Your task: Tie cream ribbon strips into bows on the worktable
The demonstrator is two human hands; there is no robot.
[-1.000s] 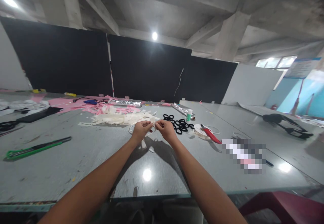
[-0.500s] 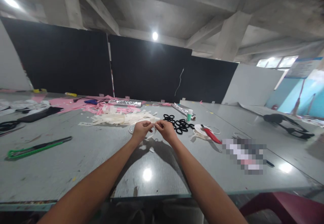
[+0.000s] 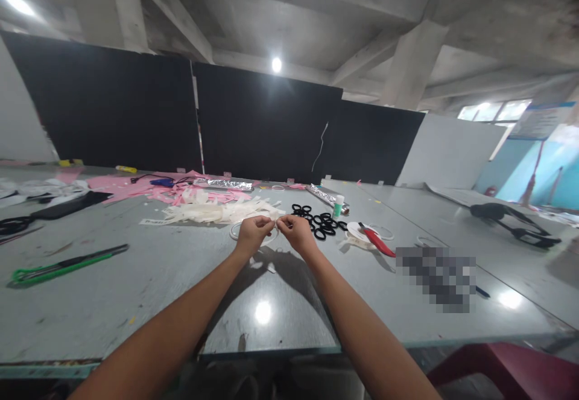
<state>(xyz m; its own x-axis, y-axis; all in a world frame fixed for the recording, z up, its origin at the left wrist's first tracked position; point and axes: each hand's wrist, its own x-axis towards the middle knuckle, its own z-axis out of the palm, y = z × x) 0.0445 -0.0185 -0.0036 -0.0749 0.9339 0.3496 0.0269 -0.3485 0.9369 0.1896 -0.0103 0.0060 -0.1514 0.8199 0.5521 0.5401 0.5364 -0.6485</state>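
Observation:
My left hand (image 3: pixel 254 233) and my right hand (image 3: pixel 295 231) meet above the middle of the grey table, fingertips pinched close together. What sits between the fingertips is too small to make out. A pale ring (image 3: pixel 235 230) shows on the table behind my left hand. Just beyond both hands lies a heap of cream strips (image 3: pixel 212 210). Several black rings (image 3: pixel 323 225) are piled to the right of my right hand. A small white scrap (image 3: pixel 271 268) rests below the hands.
A green-handled cutting tool (image 3: pixel 67 266) lies at left. On the right are a red-handled tool (image 3: pixel 379 242), a white roll (image 3: pixel 357 231) and a blurred-out object (image 3: pixel 436 276). Behind stand a green-and-white bottle (image 3: pixel 338 206), foil pieces (image 3: pixel 228 185) and pink sheets (image 3: pixel 117 187).
The pale strip that hung below my fingertips is now barely visible. Both hands stay almost in place. The blurred-out object at right looks darker.

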